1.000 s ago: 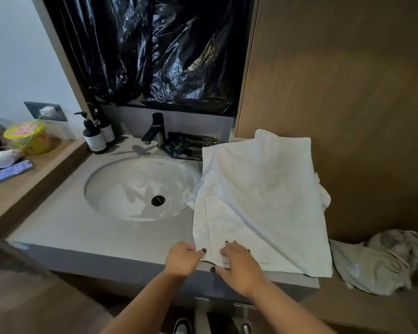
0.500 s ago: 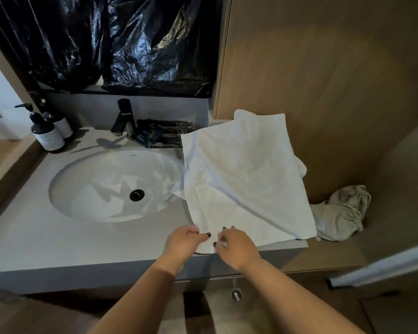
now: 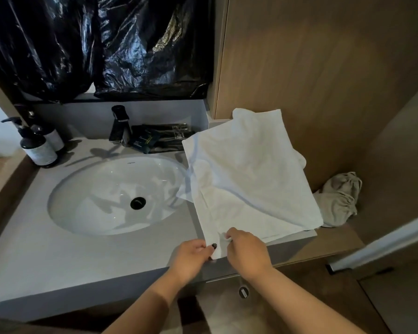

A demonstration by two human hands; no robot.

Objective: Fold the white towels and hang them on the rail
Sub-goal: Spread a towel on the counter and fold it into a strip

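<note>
White towel point(image 3: 249, 179) lies at the surface's point(image 3: 87, 256) right end, its near corner over the front edge — my left hand point(image 3: 191, 257) and right hand point(image 3: 246, 251) both pinch that corner. I'd match the edges squarely before creasing. Its long axis runs from the front edge toward the back-right corner.

The white towel point(image 3: 246, 179) hides the tabletop's point(image 3: 87, 266) far right corner; its lower layers are indistinguishable. Bottle point(image 3: 38, 148) label text is illegible.
</note>
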